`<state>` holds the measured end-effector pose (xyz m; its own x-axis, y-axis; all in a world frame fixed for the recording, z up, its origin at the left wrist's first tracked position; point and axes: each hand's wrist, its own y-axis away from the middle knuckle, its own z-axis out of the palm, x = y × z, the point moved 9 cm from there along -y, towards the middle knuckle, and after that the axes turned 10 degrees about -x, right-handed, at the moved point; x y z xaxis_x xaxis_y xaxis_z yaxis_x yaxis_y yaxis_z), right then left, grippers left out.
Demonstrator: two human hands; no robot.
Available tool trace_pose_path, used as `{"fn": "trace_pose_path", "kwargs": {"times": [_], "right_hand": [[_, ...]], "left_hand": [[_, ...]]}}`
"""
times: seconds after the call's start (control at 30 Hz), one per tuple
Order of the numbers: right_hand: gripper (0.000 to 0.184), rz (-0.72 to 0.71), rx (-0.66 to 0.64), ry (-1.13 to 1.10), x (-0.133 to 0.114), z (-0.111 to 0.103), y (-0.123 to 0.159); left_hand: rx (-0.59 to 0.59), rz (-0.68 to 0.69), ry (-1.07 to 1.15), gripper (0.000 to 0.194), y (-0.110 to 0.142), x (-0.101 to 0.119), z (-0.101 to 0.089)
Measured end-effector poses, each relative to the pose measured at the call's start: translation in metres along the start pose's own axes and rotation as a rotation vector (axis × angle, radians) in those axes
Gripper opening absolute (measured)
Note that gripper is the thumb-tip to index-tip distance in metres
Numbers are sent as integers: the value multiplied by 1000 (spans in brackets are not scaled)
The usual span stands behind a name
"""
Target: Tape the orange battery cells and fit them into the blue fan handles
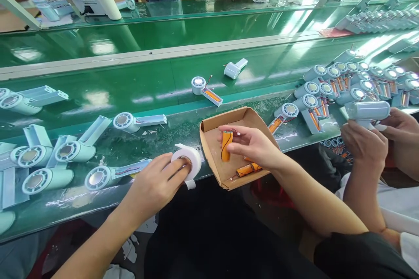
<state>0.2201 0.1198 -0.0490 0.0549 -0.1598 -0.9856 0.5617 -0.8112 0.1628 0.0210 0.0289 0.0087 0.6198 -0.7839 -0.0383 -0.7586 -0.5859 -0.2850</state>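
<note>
A roll of white tape (197,162) is held at the centre of the frame by the left hand (160,181); two fingers are hooked into its core, close to each other, while the thumb's position cannot be told. A short loose end of tape hangs at the lower edge of the roll.

Just right of centre, an orange cylindrical battery pack (226,147) is pinched between the thumb and fingers of the right hand (253,144), and is held roughly upright over a shallow brown cardboard box (211,157). More orange packs (246,170) are seen lying in the box, partly covered from view by the right hand and wrist.

The box is set at the near edge of a glossy green work surface (178,137). Pale blue plastic housings with round, vented ends (73,150) are spread over the left of the frame, and a larger cluster of pale blue housings with orange packs in their handles (314,111) is gathered at the right. Above the box, one open housing (199,86) is laid with an orange pack in its handle, and another housing (233,70) is placed to its upper right. At the right edge, a pale blue housing (368,111) is held by a co-worker's hands (366,144).
</note>
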Motion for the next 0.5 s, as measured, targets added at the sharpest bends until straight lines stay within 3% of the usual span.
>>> {"fn": "trace_pose_path", "kwargs": {"times": [0.07, 0.23, 0.5], "right_hand": [[68, 4, -45, -78, -5, 13, 3], [50, -44, -142, -162, -23, 36, 10], [50, -25, -131, -30, -29, 41, 15]], "left_hand": [[-24, 8, -22, 24, -2, 2, 0], [-70, 59, -71, 28, -9, 10, -3], [-106, 98, -71, 23, -13, 16, -5]]}}
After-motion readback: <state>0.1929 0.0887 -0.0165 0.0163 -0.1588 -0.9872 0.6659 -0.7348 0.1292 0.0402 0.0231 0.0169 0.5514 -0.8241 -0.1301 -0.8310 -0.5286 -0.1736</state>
